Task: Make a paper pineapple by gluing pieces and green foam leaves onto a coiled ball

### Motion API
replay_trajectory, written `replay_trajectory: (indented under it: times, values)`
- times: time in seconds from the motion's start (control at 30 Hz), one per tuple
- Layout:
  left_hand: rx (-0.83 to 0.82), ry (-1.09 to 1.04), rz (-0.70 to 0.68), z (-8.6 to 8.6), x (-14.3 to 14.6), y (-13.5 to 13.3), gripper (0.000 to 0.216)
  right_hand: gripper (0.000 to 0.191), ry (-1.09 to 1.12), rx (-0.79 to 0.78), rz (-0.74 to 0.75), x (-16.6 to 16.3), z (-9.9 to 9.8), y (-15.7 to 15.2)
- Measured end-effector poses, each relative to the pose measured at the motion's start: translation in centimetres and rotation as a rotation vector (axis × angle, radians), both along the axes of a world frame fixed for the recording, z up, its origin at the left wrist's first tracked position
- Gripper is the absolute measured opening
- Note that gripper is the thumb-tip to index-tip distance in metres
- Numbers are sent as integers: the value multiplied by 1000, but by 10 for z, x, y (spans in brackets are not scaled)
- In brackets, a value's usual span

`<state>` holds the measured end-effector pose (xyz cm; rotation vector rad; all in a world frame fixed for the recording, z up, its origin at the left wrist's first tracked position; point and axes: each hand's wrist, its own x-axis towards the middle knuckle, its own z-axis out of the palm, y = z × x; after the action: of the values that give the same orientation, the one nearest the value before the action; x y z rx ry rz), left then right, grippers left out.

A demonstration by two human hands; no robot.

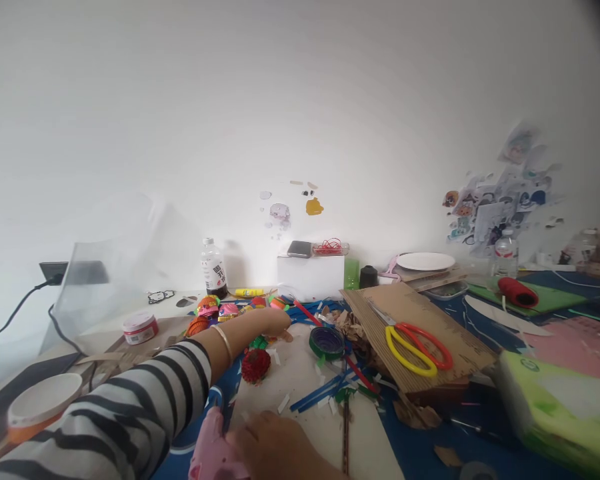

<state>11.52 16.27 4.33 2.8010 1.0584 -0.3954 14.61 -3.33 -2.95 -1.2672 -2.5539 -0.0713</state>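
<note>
A: What does the right hand (280, 443) have?
B: It is closed round the pink glue gun (214, 450), low down in the middle. The gun's nose points away from the person.
A: And the left hand (276, 323)?
B: It reaches over the white sheet (305, 430) with its palm down. Its fingertips are hidden, so there is no telling if it is pinching something.
A: What is close by?
B: A fluffy red ball (255, 367) is just below the left wrist. Bright little crafts (207, 307) sit in a bunch behind that arm. A round green thing (325, 355) is to the right of the left hand, and blue strips (320, 395) lie near it.
A: What is farther out?
B: To the right, scissors (404, 327) with red and yellow handles lie on brown cardboard (463, 340). A green pack (540, 417) is in the near right corner. On the left there is a small tub (140, 328). At the back, by the wall, a bottle (213, 268) stands upright, near a yellow stick (249, 292) lying down.
</note>
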Motion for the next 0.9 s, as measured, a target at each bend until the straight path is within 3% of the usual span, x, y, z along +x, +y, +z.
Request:
replay_trajectory:
  times: [0.17,0.57,0.67,0.9]
  values:
    - [-68,195,-27,-2,3,-9,29,41,12,7,3,0,2,-2]
    - [-71,222,-90,-8,7,-11,29,40,9,-55,16,1,0,1]
    - [-125,184,-100,2,8,-7,27,39,19,-102,30,3,1,3]
    - [-134,9,-125,43,9,5,27,44,59,-148,1,4,3,-1]
